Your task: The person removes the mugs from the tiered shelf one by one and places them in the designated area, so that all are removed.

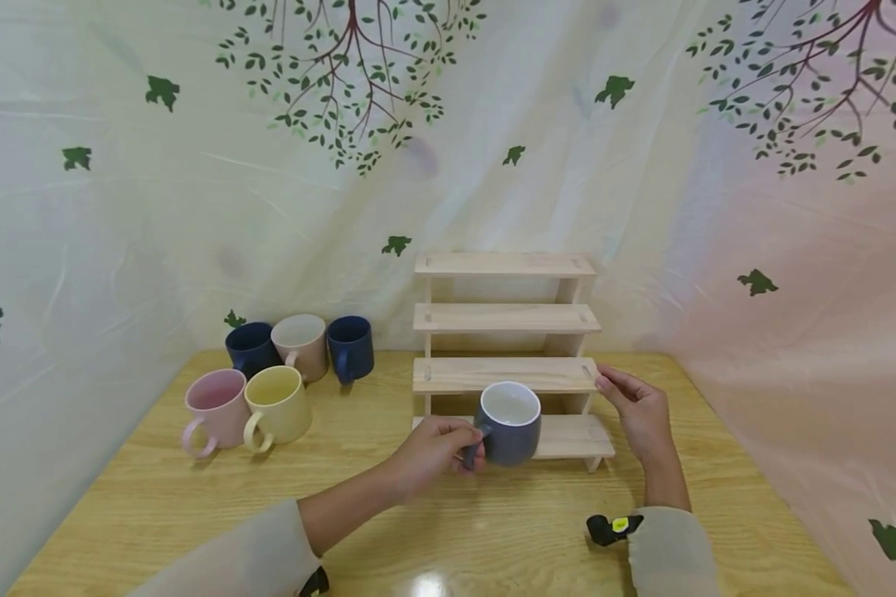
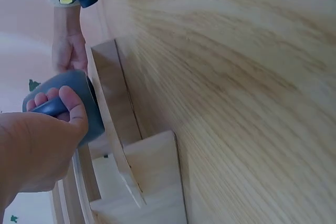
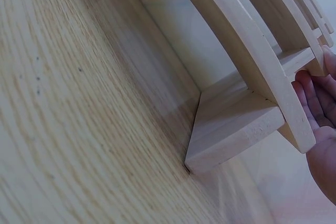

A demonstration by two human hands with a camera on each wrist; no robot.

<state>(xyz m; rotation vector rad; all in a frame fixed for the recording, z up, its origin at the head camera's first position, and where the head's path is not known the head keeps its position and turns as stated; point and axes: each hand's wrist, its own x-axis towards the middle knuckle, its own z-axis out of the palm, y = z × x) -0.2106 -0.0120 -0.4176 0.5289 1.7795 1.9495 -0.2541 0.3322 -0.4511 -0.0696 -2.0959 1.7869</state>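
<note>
By its handle, my left hand (image 1: 435,454) grips a grey-blue mug (image 1: 513,439) with a pale inside. The mug is upright in front of a four-step wooden shelf (image 1: 504,317), overlapping its lowest step in the head view. In the left wrist view, fingers of my left hand (image 2: 47,135) curl round the handle of the mug (image 2: 86,119). My right hand (image 1: 640,414) pinches the right end of the second step from the bottom. Thumb and fingers of the right hand (image 3: 320,98) meet at that step's end in the right wrist view.
Left of the shelf stand a pink mug (image 1: 220,410), a yellow mug (image 1: 280,406), a beige mug (image 1: 306,352) and two navy mugs, one (image 1: 351,348) apart on the right. A wooden table (image 1: 455,531) bears everything. Behind hangs a leaf-printed cloth (image 1: 306,215).
</note>
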